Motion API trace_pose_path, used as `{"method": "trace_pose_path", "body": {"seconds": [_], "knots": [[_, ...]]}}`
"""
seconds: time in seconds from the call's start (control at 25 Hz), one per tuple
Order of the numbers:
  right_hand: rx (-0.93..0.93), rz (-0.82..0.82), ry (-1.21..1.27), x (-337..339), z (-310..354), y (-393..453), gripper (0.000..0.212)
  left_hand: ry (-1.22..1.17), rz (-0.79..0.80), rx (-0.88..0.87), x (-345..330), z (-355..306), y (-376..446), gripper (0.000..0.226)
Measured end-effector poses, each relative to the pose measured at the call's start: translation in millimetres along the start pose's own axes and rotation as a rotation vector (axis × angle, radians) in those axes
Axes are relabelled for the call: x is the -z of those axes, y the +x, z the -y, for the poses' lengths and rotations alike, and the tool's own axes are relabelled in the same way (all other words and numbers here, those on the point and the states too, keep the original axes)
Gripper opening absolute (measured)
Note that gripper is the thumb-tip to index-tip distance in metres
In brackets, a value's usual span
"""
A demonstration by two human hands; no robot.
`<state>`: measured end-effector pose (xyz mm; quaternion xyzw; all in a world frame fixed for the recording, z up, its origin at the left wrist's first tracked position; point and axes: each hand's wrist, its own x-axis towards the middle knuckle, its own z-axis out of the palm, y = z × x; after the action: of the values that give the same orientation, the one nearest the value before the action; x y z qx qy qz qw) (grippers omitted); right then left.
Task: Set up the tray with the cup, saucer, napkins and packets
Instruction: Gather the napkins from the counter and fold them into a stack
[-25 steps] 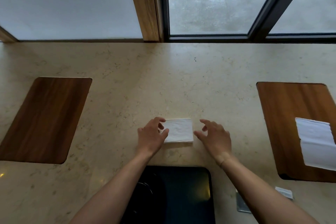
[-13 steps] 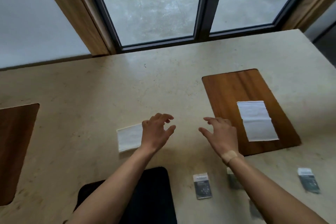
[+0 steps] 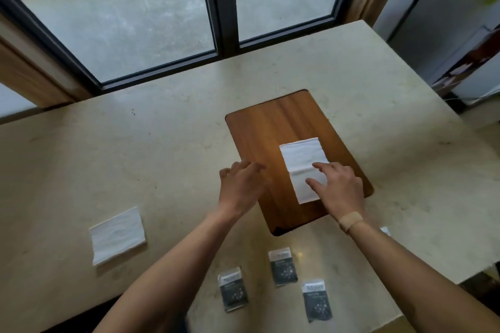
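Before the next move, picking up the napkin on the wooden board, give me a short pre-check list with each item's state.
1. Right hand on the napkin on the board: ok, fingers rest on its near half.
2. Napkin lifted off the wooden board: not ok, it lies flat.
3. Left hand free: ok, open and holding nothing.
4. Second napkin reachable: ok, flat on the counter.
5. Packets at hand: ok, three lie near the counter's edge.
6. Cup, saucer and tray located: cannot tell, none in view.
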<state>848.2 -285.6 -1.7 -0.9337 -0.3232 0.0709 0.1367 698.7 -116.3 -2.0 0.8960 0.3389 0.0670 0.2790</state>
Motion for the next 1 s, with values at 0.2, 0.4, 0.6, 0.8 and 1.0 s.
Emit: {"method": "trace_pose_path", "body": {"seconds": [0.2,0.4,0.6,0.8,1.0], "knots": [[-0.053,0.075,0.034,0,-30,23,0.045,0.133,0.052,-0.031,-27,-20,21,0.027],[-0.03,0.108,-0.003,-11,-41,36,0.035,0.166,0.083,-0.093,-50,-34,35,0.034],[-0.06,0.169,-0.049,-13,-45,45,0.038,0.216,0.058,-0.111,-64,-42,44,0.029],[-0.079,0.182,-0.034,-9,-39,52,0.029,0.183,0.037,-0.101,-69,-43,49,0.013],[-0.107,0.171,0.034,-1,-31,49,0.013,0.159,0.039,-0.089,-64,-42,46,0.012]]}}
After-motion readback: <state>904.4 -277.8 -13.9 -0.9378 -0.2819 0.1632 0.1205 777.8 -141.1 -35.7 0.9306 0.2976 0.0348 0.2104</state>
